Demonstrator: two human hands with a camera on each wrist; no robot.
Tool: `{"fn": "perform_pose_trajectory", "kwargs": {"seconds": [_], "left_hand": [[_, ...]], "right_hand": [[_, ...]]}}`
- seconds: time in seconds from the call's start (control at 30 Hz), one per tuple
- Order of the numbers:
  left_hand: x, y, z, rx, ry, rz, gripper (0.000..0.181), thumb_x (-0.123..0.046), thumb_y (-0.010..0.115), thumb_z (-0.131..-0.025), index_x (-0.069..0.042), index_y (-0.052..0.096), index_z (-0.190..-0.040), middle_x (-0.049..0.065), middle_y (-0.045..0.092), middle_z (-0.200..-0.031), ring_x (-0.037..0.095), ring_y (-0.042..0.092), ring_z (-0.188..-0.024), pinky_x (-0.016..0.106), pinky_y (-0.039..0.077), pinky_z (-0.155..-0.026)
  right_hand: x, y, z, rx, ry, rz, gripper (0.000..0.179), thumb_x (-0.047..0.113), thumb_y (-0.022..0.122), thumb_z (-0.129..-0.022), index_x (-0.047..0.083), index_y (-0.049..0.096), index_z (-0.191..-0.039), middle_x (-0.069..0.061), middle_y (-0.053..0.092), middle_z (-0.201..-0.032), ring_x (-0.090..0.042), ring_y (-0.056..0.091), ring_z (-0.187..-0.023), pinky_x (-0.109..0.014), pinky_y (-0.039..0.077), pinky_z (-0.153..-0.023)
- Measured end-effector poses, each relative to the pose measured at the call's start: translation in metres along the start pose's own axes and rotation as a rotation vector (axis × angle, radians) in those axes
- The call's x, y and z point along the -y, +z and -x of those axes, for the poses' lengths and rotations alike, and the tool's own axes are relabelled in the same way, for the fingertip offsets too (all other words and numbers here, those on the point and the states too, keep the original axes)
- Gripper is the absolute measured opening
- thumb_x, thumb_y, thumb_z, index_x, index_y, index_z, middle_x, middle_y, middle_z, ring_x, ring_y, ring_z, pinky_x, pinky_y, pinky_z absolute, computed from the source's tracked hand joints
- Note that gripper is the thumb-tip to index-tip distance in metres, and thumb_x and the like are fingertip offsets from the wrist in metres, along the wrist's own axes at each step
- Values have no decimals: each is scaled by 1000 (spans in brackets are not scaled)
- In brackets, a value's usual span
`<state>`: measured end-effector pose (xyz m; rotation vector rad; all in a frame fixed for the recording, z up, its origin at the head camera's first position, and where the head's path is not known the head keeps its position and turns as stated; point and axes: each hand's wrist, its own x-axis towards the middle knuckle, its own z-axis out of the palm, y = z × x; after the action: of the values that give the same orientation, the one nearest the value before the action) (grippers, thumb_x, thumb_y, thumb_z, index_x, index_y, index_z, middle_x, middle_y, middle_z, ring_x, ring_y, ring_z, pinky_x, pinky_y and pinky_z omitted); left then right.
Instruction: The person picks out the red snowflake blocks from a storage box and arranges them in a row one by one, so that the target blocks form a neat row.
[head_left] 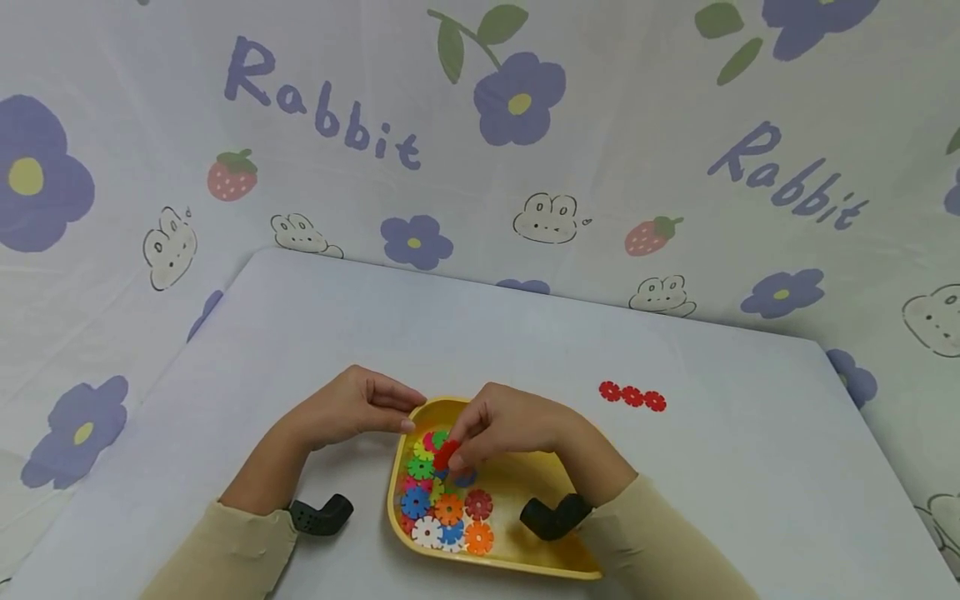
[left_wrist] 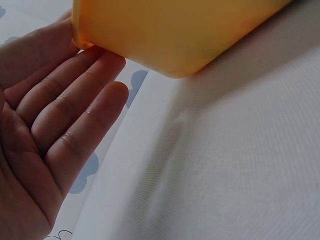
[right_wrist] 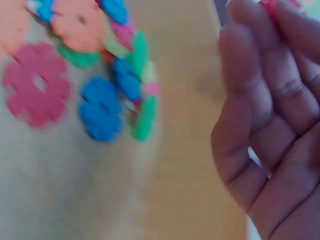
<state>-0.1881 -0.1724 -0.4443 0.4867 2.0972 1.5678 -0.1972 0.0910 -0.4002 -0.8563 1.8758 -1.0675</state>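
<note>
- Tray (head_left: 517, 482): yellow plastic, smooth, with a soft sheen; in the left wrist view its wall looks faintly translucent.
- Discs (head_left: 448, 508): coloured plastic, smooth-faced, more matt than glossy.
- Red discs (head_left: 632, 397): the same sort of plastic, flat in finish.
- Worktop (head_left: 375, 317): white, cloth-like, matt, with a fine weave showing close up.
- Backdrop (head_left: 630, 125): printed cloth, matt, lightly creased.
- Sleeves (head_left: 232, 542): beige cloth, matt, softly wrinkled.
- Wrist mounts (head_left: 321, 517): black, apparently plastic, dull.

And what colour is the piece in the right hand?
The piece is red, clearest in the head view.
</note>
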Motion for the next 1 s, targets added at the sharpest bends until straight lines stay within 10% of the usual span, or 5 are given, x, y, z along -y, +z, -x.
{"fn": "perform_pose_trajectory", "kwargs": {"seconds": [0.57,1.0], "left_hand": [[-1,0,-2,-9,-20,-9,37,-26,79,-85,-10,72,-117,4,73,-115,19,68,-110,33,56,-92],[-3,2,-2,-10,-18,-21,37,-22,77,-86,-6,71,-118,7,73,-115,20,68,-110,32,56,-91]], "right_hand": [[-30,-62,103,-337,-66,-48,12,10,64,-95,3,73,-98,-10,74,-89,-26,66,-78,-38,59,-74],[-120,-84,190,-734,313,-127,37,27,66,-95,-6,62,-112,-16,70,-92,-25,59,-76,-31,56,-72]]}}
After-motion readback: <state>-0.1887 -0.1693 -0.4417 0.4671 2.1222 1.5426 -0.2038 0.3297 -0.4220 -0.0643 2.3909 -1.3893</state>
